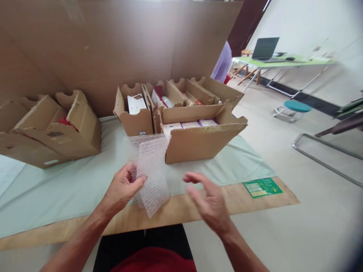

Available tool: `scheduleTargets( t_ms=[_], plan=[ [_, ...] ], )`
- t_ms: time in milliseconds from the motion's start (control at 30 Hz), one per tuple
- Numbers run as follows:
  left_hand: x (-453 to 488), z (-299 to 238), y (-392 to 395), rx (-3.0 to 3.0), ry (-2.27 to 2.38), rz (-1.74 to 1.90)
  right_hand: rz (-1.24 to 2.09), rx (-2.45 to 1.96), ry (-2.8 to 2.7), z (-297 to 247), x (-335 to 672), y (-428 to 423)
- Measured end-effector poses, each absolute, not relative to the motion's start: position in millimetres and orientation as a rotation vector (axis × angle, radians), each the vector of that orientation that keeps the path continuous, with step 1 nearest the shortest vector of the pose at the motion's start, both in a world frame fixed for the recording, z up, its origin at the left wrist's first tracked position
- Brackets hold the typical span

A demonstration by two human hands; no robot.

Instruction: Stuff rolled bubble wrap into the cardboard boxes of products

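Note:
My left hand (124, 187) pinches a sheet of clear bubble wrap (151, 172), which hangs above the near edge of the table. A little to the right, my right hand (208, 200) hovers with its fingers spread and nothing in it, slightly blurred. Just behind the wrap stands an open cardboard box (198, 141) with white and purple packets (190, 124) inside.
A pale green cloth (70, 185) covers the wooden table (255, 202). More open cartons stand at the left (56, 132) and at the back (136, 109), against a cardboard wall. A green label (262, 187) lies at the right. A person (222, 64), a desk with a laptop (265, 49) and a stool (296, 106) are beyond.

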State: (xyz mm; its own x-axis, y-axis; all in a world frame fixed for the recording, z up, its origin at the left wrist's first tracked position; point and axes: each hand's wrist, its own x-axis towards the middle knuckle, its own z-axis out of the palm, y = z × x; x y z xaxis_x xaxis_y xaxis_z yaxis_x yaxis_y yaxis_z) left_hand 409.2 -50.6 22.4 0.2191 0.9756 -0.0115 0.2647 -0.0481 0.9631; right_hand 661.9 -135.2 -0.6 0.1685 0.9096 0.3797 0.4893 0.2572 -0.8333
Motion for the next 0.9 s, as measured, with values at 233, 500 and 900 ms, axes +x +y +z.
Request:
scheduleTargets(
  t_ms=[233, 500, 900],
  plan=[
    [397.8, 22.1, -86.8, 1.367, 1.082, 0.845, 0.930, -1.153, -1.730, 7.1, 578.2, -117.9],
    [363.0, 15.3, -95.6, 1.349, 1.011, 0.853, 1.190, -1.173, -1.637, 1.8, 572.1, -117.5],
    [302.1, -7.6, -104.4, 0.493, 1.260, 1.183, 0.559, -1.268, -1.702, 43.6, 572.7, -38.9]
  ],
)
